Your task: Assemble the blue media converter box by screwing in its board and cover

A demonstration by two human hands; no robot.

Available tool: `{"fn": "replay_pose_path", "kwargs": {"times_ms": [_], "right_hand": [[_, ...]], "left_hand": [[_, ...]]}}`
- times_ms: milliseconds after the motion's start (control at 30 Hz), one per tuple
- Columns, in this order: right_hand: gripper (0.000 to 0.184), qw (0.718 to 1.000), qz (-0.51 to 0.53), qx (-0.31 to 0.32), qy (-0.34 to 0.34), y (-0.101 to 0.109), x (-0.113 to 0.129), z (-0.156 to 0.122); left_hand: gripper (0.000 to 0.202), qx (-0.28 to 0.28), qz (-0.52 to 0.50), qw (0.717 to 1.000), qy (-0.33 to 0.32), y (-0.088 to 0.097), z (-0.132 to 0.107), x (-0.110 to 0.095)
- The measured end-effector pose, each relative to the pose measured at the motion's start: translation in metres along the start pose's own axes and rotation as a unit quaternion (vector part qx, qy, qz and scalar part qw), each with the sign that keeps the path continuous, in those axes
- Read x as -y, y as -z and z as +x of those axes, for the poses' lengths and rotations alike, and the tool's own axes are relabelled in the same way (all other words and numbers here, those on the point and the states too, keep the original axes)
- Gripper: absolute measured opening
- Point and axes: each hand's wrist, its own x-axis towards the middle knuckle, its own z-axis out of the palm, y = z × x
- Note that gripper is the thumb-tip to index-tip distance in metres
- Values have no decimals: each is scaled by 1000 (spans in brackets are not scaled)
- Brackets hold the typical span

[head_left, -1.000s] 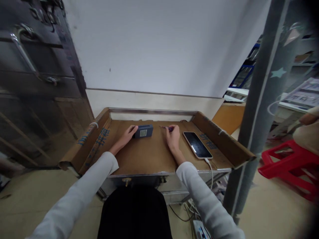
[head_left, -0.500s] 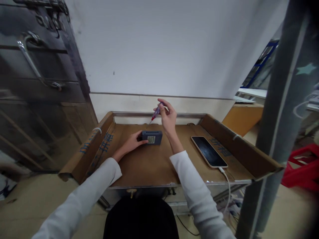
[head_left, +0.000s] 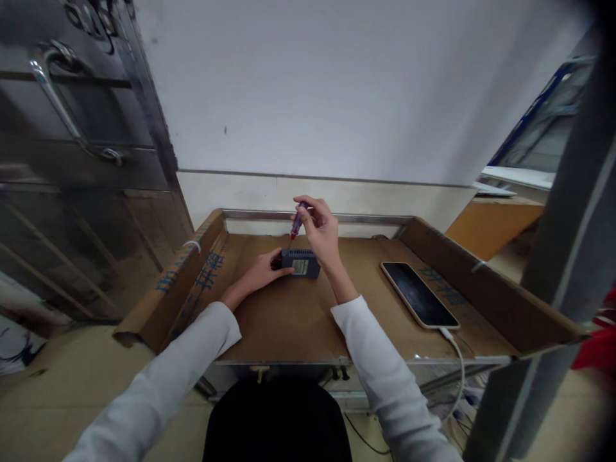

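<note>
A small dark blue box (head_left: 301, 263) with a pale label on its near side lies on a cardboard-lined work surface (head_left: 289, 314). My left hand (head_left: 261, 271) grips its left end and holds it down. My right hand (head_left: 320, 230) is raised just above the box, fingers pinched on a small screwdriver (head_left: 296, 225) with a red and purple handle. The screwdriver points down and left, its thin tip close over the box's top left corner.
A phone (head_left: 418, 294) lies screen-up at the right with a white cable running off the front edge. Raised cardboard walls (head_left: 183, 269) flank both sides. A metal cabinet (head_left: 81, 160) stands left, a grey post (head_left: 558, 301) right, a white wall behind.
My right hand lifted the screwdriver off the surface, then brought it down and left until its tip hangs over the box. My left hand stayed on the box.
</note>
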Motion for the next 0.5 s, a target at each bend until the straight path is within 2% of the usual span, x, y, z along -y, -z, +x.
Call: {"fn": "replay_pose_path", "kwargs": {"times_ms": [233, 500], "right_hand": [[22, 1000, -15, 2, 15, 1, 2, 0], [22, 998, -51, 10, 37, 1, 3, 1]], "left_hand": [[42, 3, -16, 1000, 5, -1, 0, 1], [41, 1, 10, 1000, 4, 1, -1, -2]]}}
